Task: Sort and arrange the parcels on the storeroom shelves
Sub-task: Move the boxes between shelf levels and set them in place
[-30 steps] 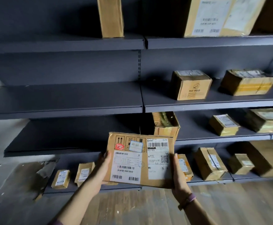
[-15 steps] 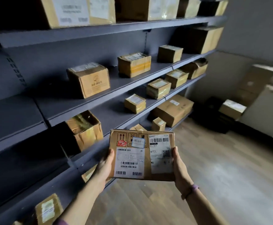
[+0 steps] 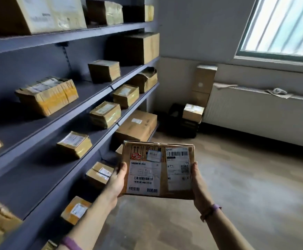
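Observation:
I hold a flat brown cardboard parcel point(image 3: 158, 170) with white shipping labels and barcodes in front of me, label side up. My left hand point(image 3: 116, 183) grips its left edge, thumb on top. Its right edge sits in the grip of my right hand point(image 3: 198, 186). The dark grey shelves point(image 3: 44, 127) run along my left, carrying several taped parcels such as one small box point(image 3: 75, 143) and another point(image 3: 105, 113). The parcel I hold hangs over the floor, to the right of the shelf fronts.
A large carton point(image 3: 137, 126) lies on the lowest shelf ahead. In the far corner a small parcel point(image 3: 193, 112) sits on a black crate, with tall boxes point(image 3: 203, 83) behind. A white radiator point(image 3: 258, 112) runs under the window at right. Wooden floor lies ahead.
My view has swung to the right, from facing the shelves to looking along them toward the corner and window. The parcel stays held in both hands.

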Demonstrator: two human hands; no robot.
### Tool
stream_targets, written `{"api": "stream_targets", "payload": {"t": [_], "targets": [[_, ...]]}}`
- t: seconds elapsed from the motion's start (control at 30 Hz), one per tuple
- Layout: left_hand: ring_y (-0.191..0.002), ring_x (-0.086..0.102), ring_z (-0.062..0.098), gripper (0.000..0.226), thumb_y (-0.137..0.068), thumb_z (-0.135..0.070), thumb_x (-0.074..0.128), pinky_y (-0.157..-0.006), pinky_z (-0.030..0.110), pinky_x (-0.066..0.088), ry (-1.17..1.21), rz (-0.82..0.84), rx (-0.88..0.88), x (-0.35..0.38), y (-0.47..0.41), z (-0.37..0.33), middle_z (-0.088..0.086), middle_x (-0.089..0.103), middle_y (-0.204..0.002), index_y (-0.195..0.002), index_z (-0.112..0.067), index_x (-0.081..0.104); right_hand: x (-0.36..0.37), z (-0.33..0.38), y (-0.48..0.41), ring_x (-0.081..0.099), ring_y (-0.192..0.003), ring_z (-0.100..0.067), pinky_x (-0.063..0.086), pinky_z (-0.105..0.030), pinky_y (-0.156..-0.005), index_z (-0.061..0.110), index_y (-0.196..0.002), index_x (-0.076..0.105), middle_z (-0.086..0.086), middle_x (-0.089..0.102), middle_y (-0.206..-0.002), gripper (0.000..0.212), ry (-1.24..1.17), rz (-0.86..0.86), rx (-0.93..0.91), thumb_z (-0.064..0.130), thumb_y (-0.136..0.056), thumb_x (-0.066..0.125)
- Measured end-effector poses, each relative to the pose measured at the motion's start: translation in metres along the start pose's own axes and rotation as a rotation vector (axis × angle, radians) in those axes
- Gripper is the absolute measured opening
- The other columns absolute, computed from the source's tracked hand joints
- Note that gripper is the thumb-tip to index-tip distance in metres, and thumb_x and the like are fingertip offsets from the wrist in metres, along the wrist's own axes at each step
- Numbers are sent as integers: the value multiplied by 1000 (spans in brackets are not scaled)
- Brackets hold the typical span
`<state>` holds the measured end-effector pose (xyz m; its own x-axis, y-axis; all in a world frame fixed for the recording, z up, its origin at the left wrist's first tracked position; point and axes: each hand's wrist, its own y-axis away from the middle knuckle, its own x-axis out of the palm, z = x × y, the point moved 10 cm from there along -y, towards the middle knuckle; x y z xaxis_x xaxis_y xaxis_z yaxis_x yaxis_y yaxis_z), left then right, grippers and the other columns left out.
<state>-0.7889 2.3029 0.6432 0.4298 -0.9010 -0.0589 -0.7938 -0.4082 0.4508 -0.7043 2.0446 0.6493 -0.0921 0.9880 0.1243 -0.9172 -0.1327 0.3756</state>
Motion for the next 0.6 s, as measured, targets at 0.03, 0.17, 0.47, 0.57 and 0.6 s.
{"api": "stream_targets", "payload": {"t": [0.03,0.17,0.47,0.57,0.6], "targets": [[-117,52,24,55,-96,-58,33,-100,43,34,0,10,-3,14,-16,-8,4,59,-132,-139,-27,44,-7,8,-17,62,-109,-24,43,-56,-104,34,-106,64,2,69,-111,51,-1,-3,-3,61,-98,21],[-113,59,29,47,-96,-54,38,-100,49,44,30,20,0,63,-70,-47,9,64,-126,-131,-24,50,-33,42,-79,64,-106,-18,48,-52,-99,37,-112,60,6,69,-112,50,-5,-16,-46,64,-94,22],[-103,56,20,48,-99,-48,37,-79,33,46,25,76,41,153,-183,-119,-1,58,-128,-139,-21,43,-76,99,-198,63,-111,-22,48,-53,-100,30,-121,59,0,67,-119,51,-34,-92,-53,59,-99,23],[-99,54,16,36,-98,-49,38,-79,30,42,5,82,57,172,-222,-138,-2,58,-126,-129,-33,46,-80,112,-238,65,-107,-21,50,-51,-98,33,-114,61,1,69,-115,48,-43,-116,-51,58,-99,24],[-99,57,18,29,-98,-50,37,-79,30,45,2,102,60,179,-239,-143,2,61,-126,-121,-35,49,-81,116,-253,65,-107,-20,51,-50,-97,33,-113,62,1,70,-114,48,-50,-120,-49,58,-99,24]]}}
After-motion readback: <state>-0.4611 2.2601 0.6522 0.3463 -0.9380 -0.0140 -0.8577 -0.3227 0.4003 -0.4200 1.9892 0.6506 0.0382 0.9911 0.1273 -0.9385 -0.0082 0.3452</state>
